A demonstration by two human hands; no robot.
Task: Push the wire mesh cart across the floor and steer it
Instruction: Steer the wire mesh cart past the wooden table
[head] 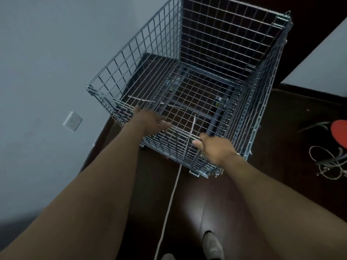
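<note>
Wire mesh cart (197, 87) on the dark floor (187, 203), straight ahead of both outstretched arms, its left side close along the pale wall (47, 53) and its far right corner near a second pale wall. Empty but for a few thin strips lying on the mesh bottom. Left hand (150, 121) on the near top rim, toward the near-left corner, palm down, fingers curled over the top wire. Right hand (216, 147) on the same near rim, toward the near-right corner, closed around the wire with the thumb pointing left along it. Between the two hands, a bare stretch of rim. White cord (172, 196) running along the floor from under the cart's near side back toward the feet. Shoe (213, 244) at the bottom edge. Wall socket (72, 121) low on the left wall. Red object (339, 132) and tangled cables (326, 162) on the floor to the right, apart from the cart.
</note>
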